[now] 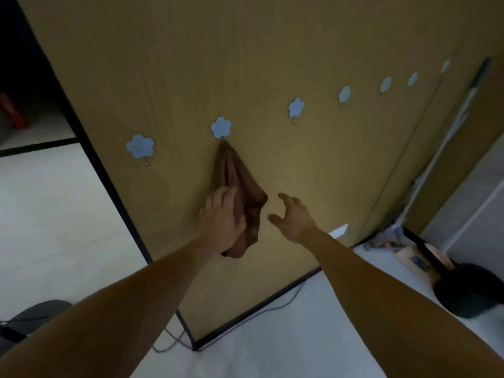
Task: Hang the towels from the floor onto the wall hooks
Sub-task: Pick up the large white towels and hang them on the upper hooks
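A brown towel (242, 186) hangs by one corner from the second blue flower hook (221, 127) on the wooden wall panel. My left hand (222, 219) lies flat against the towel's lower left part, fingers straight. My right hand (293, 216) hovers just right of the towel, fingers spread, holding nothing and not touching it. The flower hook (140, 146) to the left and the flower hook (296, 107) to the right carry nothing. No other towel is in sight.
Several more blue flower hooks (386, 84) run up to the right along the panel (300, 50). A cable (245, 319) lies on the pale floor at the panel's foot. A dark round object (466, 293) and clutter (387, 241) sit at the right.
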Motion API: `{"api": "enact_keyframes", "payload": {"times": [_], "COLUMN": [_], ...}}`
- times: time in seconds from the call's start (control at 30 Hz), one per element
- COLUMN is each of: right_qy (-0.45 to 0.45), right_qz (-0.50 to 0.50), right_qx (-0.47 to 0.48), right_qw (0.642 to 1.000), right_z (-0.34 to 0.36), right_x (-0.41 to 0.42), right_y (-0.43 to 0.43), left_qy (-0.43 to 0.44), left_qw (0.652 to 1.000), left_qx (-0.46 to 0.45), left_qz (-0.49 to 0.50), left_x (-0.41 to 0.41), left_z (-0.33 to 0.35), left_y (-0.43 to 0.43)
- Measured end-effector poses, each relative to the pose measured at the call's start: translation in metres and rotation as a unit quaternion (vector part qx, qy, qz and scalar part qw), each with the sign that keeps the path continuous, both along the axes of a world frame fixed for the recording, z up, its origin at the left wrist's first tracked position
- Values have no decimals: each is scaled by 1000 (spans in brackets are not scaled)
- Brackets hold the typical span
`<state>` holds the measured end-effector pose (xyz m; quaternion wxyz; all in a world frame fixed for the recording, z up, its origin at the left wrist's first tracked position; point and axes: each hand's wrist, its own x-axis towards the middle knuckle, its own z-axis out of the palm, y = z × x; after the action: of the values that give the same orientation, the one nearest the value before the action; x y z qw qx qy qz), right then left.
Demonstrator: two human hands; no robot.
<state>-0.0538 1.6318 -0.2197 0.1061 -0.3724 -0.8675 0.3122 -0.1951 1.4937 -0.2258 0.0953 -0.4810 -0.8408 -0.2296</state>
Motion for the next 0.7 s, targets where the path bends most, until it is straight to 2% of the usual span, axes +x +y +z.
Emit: {"api": "enact_keyframes", "payload": {"times": [0.17,0.33,0.47,0.7], "right_qy": [-31,-71,-89,-104], "right_qz": [-97,-230,-332,-494], "right_qx": [-21,-27,-56,-146], "right_qw": [995,970,937,850], "right_z": [-13,-23,-44,-117], "right_x": [84,210,330,543], "right_y": [-42,-65,-99,-196], "left_qy": [2,-19,-13,-10], "left_qw": [987,950,898,780], "left_qx": [-102,-172,-225,-343], "left_qz": [-126,-261,-379,-523], "left_x": [52,153,261,486], "left_z": [-14,-24,-39,-107], "left_y": [6,26,37,12]}}
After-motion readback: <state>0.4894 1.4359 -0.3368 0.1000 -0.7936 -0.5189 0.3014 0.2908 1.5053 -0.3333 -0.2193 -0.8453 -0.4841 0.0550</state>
